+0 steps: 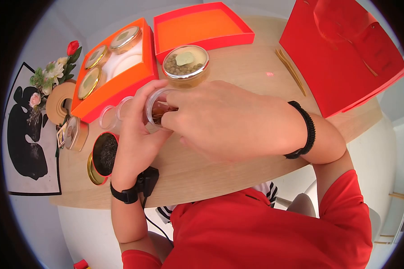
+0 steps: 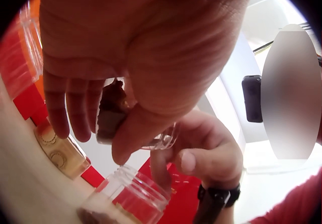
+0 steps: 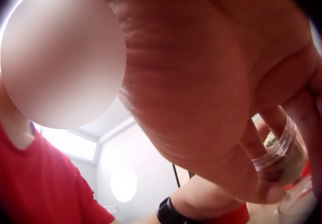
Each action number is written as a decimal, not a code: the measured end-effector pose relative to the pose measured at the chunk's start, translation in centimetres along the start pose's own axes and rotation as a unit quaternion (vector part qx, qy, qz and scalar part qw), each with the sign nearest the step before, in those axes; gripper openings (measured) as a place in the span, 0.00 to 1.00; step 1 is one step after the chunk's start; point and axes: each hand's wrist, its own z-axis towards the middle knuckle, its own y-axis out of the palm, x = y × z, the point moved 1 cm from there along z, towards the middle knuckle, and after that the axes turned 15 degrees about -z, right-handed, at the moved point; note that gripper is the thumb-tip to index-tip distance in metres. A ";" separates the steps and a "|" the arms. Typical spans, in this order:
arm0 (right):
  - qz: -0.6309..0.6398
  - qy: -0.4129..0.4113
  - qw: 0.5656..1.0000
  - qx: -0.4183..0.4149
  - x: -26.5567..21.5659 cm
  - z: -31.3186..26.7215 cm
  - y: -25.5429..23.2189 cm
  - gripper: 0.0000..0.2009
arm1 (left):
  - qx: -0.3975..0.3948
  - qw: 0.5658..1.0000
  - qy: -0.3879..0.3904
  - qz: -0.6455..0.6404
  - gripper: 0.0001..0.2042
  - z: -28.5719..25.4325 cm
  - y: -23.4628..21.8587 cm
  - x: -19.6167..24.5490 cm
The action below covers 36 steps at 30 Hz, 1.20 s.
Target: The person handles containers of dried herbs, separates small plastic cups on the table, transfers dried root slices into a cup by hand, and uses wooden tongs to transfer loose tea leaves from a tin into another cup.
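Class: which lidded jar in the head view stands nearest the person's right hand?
The jar of round pellets, on the table just beyond the right hand; three other lidded jars sit farther off, in the white-lined box.

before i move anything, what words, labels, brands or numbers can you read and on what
No word, brand or number is readable.
Held clear plastic jar: no text seen.
Silver-rimmed jar: pale green patch on top, nothing legible.
Three jars in the orange-lined box: tops too small to read.
Red paper bag: any print too faint to read.
Wooden table: small red mark, too blurred.
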 end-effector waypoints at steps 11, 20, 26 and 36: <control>-0.024 -0.001 0.998 -0.054 0.4 0.3 0.4 0.08 | -0.002 1.000 0.000 -0.024 0.39 -0.1 0.2 0.0; -0.031 -0.004 0.999 -0.029 0.8 0.4 0.0 0.06 | -0.011 0.999 -0.010 -0.029 0.41 -0.3 0.3 0.2; -0.005 0.000 1.000 -0.001 0.9 0.7 -0.2 0.05 | -0.009 0.998 -0.016 -0.058 0.41 -0.2 0.4 0.1; 0.060 0.026 0.998 -0.017 1.3 0.7 -1.6 0.05 | -0.031 0.998 -0.029 -0.046 0.40 -0.4 0.2 0.4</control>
